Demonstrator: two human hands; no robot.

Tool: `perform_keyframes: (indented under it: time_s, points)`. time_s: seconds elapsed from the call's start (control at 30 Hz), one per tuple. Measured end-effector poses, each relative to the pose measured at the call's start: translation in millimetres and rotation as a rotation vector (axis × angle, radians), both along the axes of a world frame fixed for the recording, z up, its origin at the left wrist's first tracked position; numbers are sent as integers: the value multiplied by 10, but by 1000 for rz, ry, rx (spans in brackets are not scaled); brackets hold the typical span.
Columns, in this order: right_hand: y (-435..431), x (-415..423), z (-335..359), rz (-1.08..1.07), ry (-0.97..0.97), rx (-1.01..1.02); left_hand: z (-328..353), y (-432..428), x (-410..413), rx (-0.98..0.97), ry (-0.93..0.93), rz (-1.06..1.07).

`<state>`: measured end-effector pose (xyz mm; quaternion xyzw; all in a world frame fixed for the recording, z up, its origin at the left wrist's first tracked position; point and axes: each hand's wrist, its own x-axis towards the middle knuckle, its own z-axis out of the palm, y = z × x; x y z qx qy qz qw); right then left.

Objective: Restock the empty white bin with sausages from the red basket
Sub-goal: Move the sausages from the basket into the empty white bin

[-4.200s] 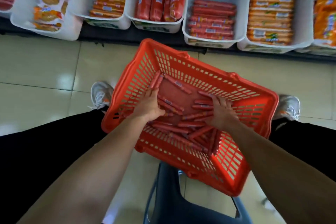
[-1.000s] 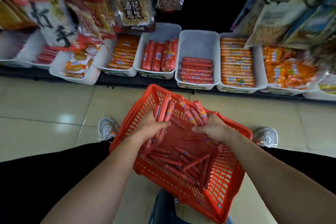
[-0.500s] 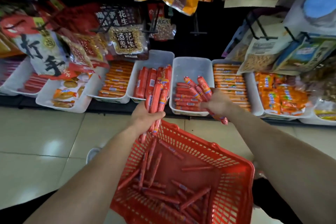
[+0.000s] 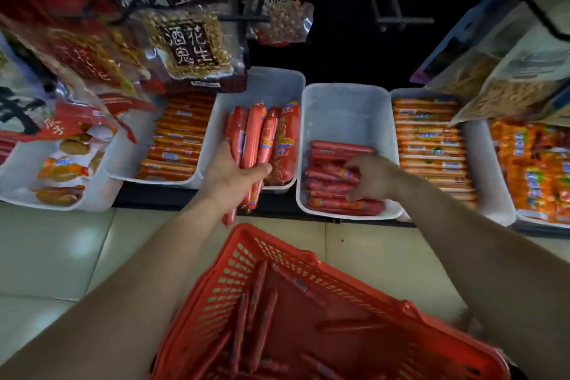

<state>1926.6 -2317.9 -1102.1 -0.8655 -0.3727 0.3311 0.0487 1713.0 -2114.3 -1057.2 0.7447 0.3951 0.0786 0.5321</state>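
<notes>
Inspector A: The left hand (image 4: 229, 174) grips a sausage bundle (image 4: 250, 145), thumb clamped across it. The bundle stands upright in front of the thick-sausage bin (image 4: 287, 83), just left of the white bin (image 4: 345, 92).

Inspector B: The right hand (image 4: 374, 177) is inside the white bin, fingers and thumb curled on the top sausages (image 4: 337, 172) of the pile there. Loose sausages (image 4: 262, 318) lie in the red basket (image 4: 277, 244) below.

The basket (image 4: 277, 244) sits nearest, with sausages (image 4: 262, 318) in it. Beyond it, the bin (image 4: 345, 114) stands on the shelf (image 4: 148, 196) between two other bins (image 4: 274, 83), bags (image 4: 191, 46) hanging above.
</notes>
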Motion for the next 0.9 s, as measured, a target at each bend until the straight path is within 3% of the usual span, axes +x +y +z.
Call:
perform_keyframes:
  time_s: [0.2,0.43,0.7,0.9]
  points:
    - [-46,-49,3,125,-29,148,-48,-102,99,8,23,20]
    - [132,-320,-12,6,47,289,-39,-148,87,23,28,-6]
    - [-80,-195,-49,89,-133,56,-41,-192,89,29,50,-60]
    - [-185,-217,-39,-46,50,195,-48,-235,57,19,65,-70]
